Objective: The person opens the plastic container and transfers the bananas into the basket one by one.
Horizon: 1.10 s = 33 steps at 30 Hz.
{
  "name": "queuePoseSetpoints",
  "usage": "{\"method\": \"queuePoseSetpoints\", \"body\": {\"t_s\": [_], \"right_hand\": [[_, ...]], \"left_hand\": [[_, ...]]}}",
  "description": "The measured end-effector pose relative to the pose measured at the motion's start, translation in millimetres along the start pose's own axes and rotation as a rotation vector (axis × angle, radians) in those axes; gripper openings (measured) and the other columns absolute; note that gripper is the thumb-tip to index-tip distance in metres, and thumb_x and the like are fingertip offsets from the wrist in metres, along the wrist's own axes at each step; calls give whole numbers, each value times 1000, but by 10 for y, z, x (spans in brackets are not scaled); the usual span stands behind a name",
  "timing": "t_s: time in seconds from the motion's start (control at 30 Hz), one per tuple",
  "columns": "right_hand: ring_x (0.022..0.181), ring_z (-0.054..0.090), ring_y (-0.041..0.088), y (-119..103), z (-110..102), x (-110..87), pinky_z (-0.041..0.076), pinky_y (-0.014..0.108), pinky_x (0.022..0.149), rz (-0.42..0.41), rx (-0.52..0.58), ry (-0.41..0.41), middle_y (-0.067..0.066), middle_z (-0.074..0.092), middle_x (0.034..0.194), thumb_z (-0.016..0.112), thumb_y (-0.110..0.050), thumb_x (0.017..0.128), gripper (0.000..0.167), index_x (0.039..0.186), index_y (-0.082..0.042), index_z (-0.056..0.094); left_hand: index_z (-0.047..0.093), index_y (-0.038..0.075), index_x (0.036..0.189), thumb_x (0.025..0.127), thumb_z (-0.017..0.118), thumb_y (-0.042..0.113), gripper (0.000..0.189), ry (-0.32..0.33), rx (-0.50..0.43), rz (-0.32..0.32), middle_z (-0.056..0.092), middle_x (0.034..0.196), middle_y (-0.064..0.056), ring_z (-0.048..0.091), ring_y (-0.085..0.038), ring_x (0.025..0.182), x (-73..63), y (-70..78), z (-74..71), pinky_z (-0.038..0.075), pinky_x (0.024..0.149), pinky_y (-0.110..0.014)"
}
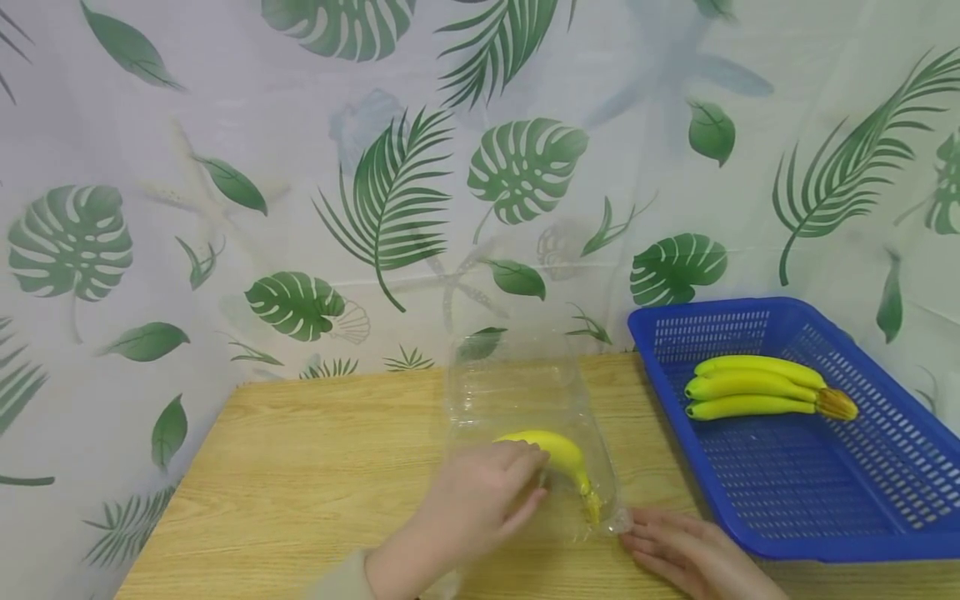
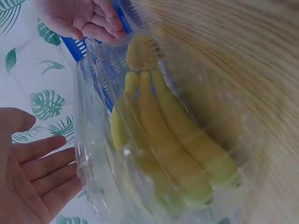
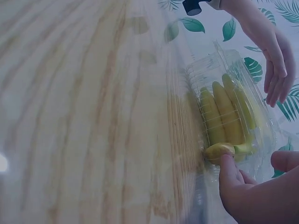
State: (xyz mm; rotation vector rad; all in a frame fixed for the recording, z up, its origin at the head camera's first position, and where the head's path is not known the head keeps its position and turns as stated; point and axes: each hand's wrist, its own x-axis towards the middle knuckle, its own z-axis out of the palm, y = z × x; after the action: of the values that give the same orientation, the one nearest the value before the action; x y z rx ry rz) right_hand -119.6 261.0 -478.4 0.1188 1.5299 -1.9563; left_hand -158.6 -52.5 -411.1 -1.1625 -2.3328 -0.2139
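Observation:
A clear plastic clamshell container [image 1: 600,450] lies on the table with its lid [image 1: 517,392] raised at the back. Inside it is a bunch of yellow bananas [image 2: 173,140], joined at a brownish stem end; in the head view my left hand hides part of the bunch. My left hand [image 1: 480,496] is over the container's near left part, its fingers extended and loosely spread, holding nothing. At the container's near right corner is my right hand [image 1: 693,550], with relaxed fingers whose tips touch or nearly touch the plastic beside the stem end.
To the right stands a blue perforated plastic basket [image 1: 810,546] with another bunch of bananas [image 1: 757,387] in it. Underneath is a wood-grain table [image 1: 300,467]. Behind it hangs a white cloth [image 1: 420,75] printed with green leaves.

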Motion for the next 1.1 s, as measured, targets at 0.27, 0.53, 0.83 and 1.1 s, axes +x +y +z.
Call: {"method": "queuePoseSetpoints", "body": {"t_s": [0.27,0.53,0.83,1.1], "right_hand": [[124,68,13,55,-48,-13,56,37,114,25,87,-64,12,70,140,50,-24,114,71,157,22,19],[123,70,14,126,-84,1,56,36,114,-8,164,-141,20,67,142,43,-17,116,65,155,27,17],[124,70,16,115,-66,-11,56,38,114,13,172,-142,18,67,143,43,-20,116,70,156,26,8],[124,70,14,109,-83,-6,55,37,115,-4,205,-173,13,69,141,41,-19,116,67,156,26,11]], "left_hand": [[72,15,126,98,73,38,36,-63,24,48,77,124,3,73,-12,117,102,116,48,58,107,-25],[73,15,128,99,72,40,39,-75,63,110,76,129,1,72,-13,123,190,227,137,56,112,-27],[74,16,125,95,75,42,40,-24,118,188,77,127,2,72,-12,122,253,317,273,55,112,-25],[74,17,127,98,71,43,39,-27,95,249,76,130,2,70,-15,127,315,355,369,51,118,-28]]}}
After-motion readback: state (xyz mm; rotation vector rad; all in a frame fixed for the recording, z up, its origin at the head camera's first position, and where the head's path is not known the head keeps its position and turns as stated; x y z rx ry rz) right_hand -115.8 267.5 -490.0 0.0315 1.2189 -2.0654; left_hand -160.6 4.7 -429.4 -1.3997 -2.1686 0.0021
